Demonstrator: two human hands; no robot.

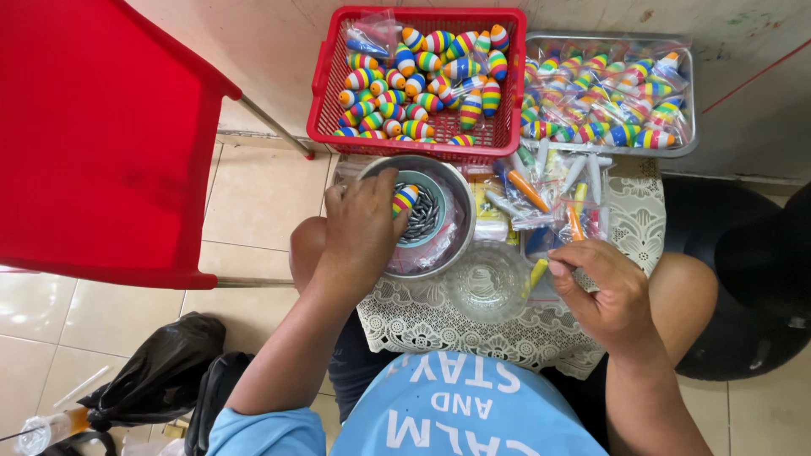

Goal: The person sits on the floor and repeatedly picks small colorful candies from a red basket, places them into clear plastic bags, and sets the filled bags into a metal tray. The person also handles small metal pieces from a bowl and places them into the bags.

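Over the bowl's rim (382,169), left hand (359,228) grips a striped float (405,199); right hand (601,291) pinches a yellow stick (537,274).

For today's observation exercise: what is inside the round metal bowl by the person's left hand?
The metal bowl holds a smaller teal bowl of dark metal weights. The left hand holds a striped float over it, covering the bowl's left part.

White lace cloth (439,325) covers the lap. Steel bowl (456,190) at ten o'clock, glass dish (490,283) at centre. Plastic packets (549,198) at one o'clock.
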